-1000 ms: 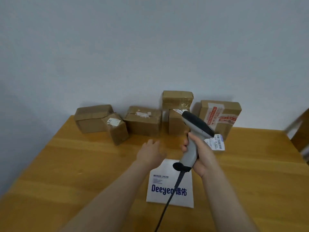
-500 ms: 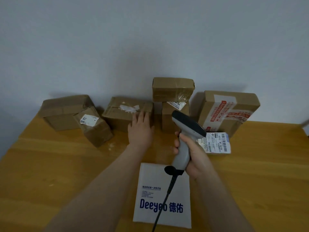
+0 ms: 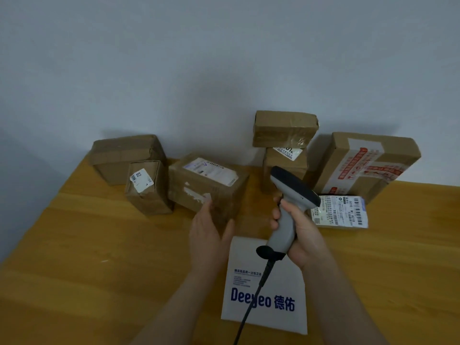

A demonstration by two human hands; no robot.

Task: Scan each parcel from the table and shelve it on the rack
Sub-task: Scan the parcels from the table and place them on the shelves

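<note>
The counter [image 3: 74, 245] is honey-yellow wood with darker grain streaks. The scanner [image 3: 286, 227] is pale grey with a black head and cable. Beneath the scanner lies a white envelope [image 3: 286, 282] lettered in dark blue. Right of the scanner, a brown taped box [image 3: 368, 165] has white tape printed in red. Left of the scanner, a brown small box [image 3: 149, 195] bears a white sticker.

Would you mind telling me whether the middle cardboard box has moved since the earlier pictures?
Yes. The middle box, touched by the left hand, has tipped and come forward towards the person, relative to the small box marked 82.
</note>
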